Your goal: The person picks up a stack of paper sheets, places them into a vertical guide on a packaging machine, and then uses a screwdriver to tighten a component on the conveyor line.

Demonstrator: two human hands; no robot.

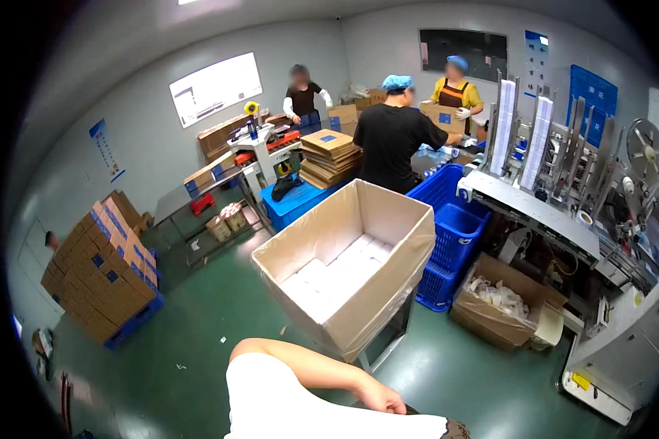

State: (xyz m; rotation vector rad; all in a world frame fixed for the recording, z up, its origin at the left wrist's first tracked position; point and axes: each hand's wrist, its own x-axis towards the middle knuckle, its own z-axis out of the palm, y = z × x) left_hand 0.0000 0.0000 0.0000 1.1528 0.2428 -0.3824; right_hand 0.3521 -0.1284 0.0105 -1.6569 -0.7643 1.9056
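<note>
White sleeve [289, 402] up close, bottom centre; left hand [383, 397] is the only one showing, fingers curled, can't tell if gripping anything. Lined carton [377, 298] sits mid-frame, up-left of them, long axis lower-left to upper-right.

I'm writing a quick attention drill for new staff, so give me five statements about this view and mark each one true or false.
1. The large open carton contains white items. True.
2. The blue crates are left of the carton. False: the blue crates are to its right.
3. The co-worker in black wears a blue head covering. True.
4. The wearer's left hand is inside the carton. False: the left hand is outside it, near the picture's lower edge.
5. The stacked boxes at far left stand on a blue pallet. True.
</note>
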